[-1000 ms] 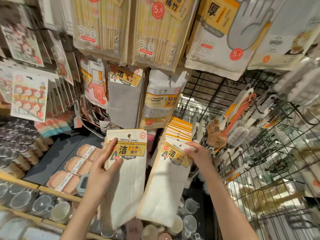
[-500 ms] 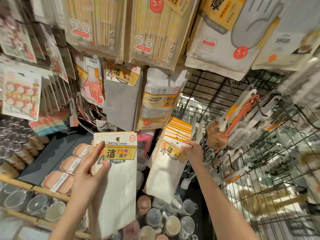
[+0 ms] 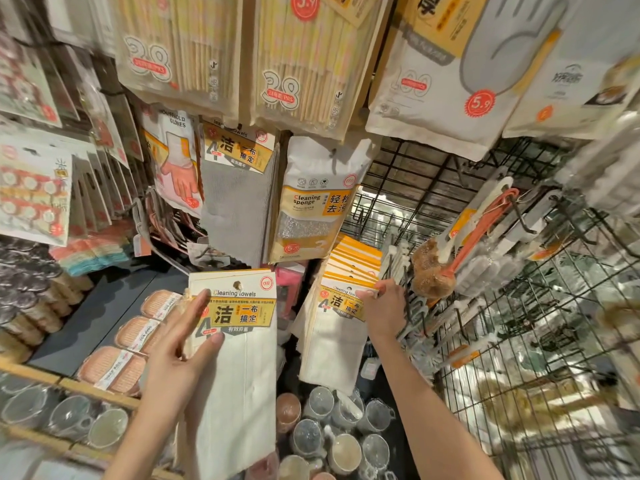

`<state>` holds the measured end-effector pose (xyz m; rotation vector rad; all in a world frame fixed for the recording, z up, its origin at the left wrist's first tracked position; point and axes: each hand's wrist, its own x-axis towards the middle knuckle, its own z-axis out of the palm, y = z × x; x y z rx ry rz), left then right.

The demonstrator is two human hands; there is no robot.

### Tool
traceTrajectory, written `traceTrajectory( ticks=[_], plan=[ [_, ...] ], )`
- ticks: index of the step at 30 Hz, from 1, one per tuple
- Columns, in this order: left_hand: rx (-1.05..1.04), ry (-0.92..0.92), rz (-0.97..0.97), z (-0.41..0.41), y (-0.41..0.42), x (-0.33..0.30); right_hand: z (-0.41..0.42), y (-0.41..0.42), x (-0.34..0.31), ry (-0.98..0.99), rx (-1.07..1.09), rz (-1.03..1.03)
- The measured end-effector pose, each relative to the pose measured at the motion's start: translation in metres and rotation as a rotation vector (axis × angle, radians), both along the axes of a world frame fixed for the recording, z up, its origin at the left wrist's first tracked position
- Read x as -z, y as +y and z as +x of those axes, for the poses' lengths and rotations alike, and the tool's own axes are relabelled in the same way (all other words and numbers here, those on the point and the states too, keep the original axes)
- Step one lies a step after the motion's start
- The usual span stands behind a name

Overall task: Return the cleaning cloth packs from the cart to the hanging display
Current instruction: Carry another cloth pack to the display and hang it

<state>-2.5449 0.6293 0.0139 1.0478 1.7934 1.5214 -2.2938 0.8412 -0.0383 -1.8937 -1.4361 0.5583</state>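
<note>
Now left hand [image 3: 180, 362] grips one towel pack [image 3: 239, 368]; right hand [image 3: 382, 311] pinches hanging packs [image 3: 346, 299].

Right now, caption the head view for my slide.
Left hand holds a towel pack while right hand steadies the hanging packs.

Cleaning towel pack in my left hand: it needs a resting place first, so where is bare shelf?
Bare: the dark shelf between the stacked tins and soap boxes. Crowded: mugs below the hanging cleaning towel packs, and glasses lower left.
</note>
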Motion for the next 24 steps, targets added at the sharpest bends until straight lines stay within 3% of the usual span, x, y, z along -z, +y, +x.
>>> traceTrajectory(
  ticks=[5, 18, 24],
  plan=[
    [0.007, -0.036, -0.015, 0.005, -0.002, -0.003, -0.006, 0.010, 0.000, 0.140, 0.050, -0.023],
    [0.029, -0.090, -0.003, 0.013, -0.002, -0.011, 0.003, -0.001, 0.000, 0.179, 0.002, 0.065],
    [0.133, -0.162, 0.043, 0.035, 0.006, -0.013, -0.009, -0.047, -0.043, 0.410, -0.366, 0.065]
  ],
)
